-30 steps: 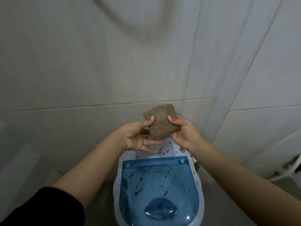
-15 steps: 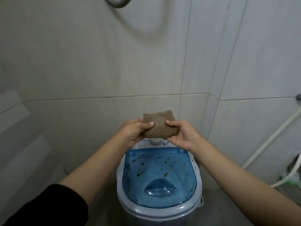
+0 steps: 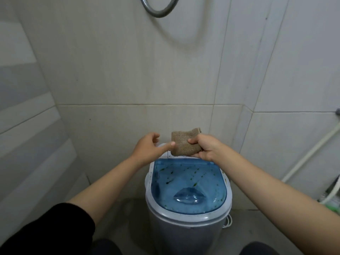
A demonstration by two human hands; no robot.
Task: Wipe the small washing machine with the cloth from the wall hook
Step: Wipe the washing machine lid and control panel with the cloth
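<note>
A small white washing machine [image 3: 187,220] stands on the floor in front of me, its clear blue lid [image 3: 187,190] closed and speckled with green spots. A folded brown cloth [image 3: 183,144] is held above the machine's back edge. My right hand [image 3: 206,148] grips the cloth's right side. My left hand [image 3: 150,149] is just left of the cloth, fingers apart, one fingertip touching its left edge without gripping it.
Tiled walls close in behind and on the right, meeting in a corner [image 3: 246,107]. A metal shower hose [image 3: 159,11] loops at the top. A white pipe [image 3: 311,153] runs down the right wall. My knees [image 3: 106,247] show at the bottom.
My left hand has let go of the cloth and opened; only my right hand holds it now. The view has tilted up and back, showing more of the machine and the shower hose.
</note>
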